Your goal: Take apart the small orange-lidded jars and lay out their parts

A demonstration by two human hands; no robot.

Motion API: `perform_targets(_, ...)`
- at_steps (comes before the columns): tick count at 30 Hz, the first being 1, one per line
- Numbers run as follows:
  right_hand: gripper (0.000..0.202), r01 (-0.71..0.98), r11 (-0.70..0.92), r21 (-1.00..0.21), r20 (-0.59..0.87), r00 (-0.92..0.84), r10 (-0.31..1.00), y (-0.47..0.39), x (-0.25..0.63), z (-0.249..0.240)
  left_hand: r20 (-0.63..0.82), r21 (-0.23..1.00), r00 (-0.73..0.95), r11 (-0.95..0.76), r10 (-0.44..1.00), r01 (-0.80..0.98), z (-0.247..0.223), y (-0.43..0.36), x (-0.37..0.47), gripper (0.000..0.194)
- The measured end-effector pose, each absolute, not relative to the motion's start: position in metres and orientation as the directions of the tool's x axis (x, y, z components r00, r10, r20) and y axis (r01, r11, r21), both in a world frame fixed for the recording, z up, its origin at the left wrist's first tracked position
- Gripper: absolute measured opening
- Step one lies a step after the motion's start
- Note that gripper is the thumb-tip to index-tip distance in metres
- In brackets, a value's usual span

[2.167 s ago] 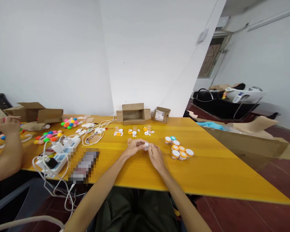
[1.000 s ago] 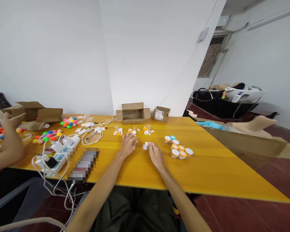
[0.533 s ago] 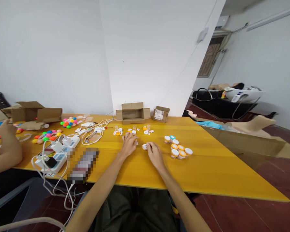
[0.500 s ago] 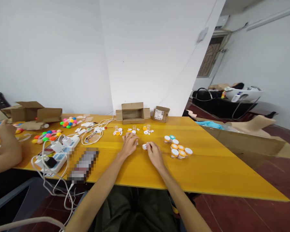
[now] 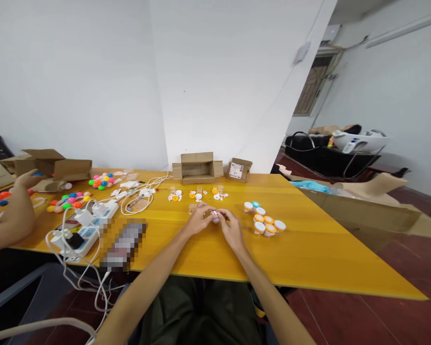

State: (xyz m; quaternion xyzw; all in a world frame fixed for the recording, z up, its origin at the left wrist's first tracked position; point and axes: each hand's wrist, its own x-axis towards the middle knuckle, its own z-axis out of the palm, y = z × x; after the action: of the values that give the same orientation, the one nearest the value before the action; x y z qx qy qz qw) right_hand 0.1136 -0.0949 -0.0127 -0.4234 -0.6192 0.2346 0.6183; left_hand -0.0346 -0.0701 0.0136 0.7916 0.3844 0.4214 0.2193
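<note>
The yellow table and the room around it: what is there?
Table: one, yellow, across the middle
Lidded jars: eight, lids white, orange or teal, right of centre
Clear cups: at least four, table middle
Loose pieces: many, white and orange, near the cups
Small boxes: two, brown, table's back edge
Medium box: at least one, brown, far left
Balls: many, mixed colours, left
Cables: several, white, left
Power strip: one, white, left
Phone: one, dark, left
Large box: one, brown, right side
Basin: one, white, right rear
Co-worker's arm: one, bare, left edge
Held piece: one, whitish, centre, too small to name
Left hand: one, bare, on piece
Right hand: one, bare, on piece
</note>
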Motion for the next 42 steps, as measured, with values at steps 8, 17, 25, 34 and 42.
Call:
perform_targets(8,0.042,0.25,0.464,-0.85,0.505,0.133,0.853,-0.0909,0.1154,-0.0169,0.488,0.725,0.326,-0.584,0.81,0.365,0.0148,-0.0698,-0.0353,0.016)
perform_targets(17,0.044,0.358,0.467,-0.809,0.528,0.093,0.844,-0.0921,0.1155,-0.0178,0.445,0.778,0.384,-0.562,0.809,0.28,0.0152,-0.0701,-0.0329,0.02)
perform_targets(25,0.051,0.46,0.418,-0.783,0.513,0.099,0.853,-0.0906,0.1179,-0.0193,0.43,0.803,0.418,-0.551,0.8,0.229,0.0147,-0.0701,-0.0308,0.02)
perform_targets(34,0.057,0.402,0.376,-0.835,0.44,0.078,0.895,-0.0868,0.1196,-0.0209,0.406,0.824,0.433,-0.527,0.805,0.207,0.0172,-0.0703,-0.031,0.018)
perform_targets(42,0.059,0.355,0.396,-0.847,0.45,0.08,0.89,-0.0856,0.1213,-0.021,0.365,0.83,0.447,-0.503,0.817,0.24,0.0168,-0.0704,-0.0316,0.022)
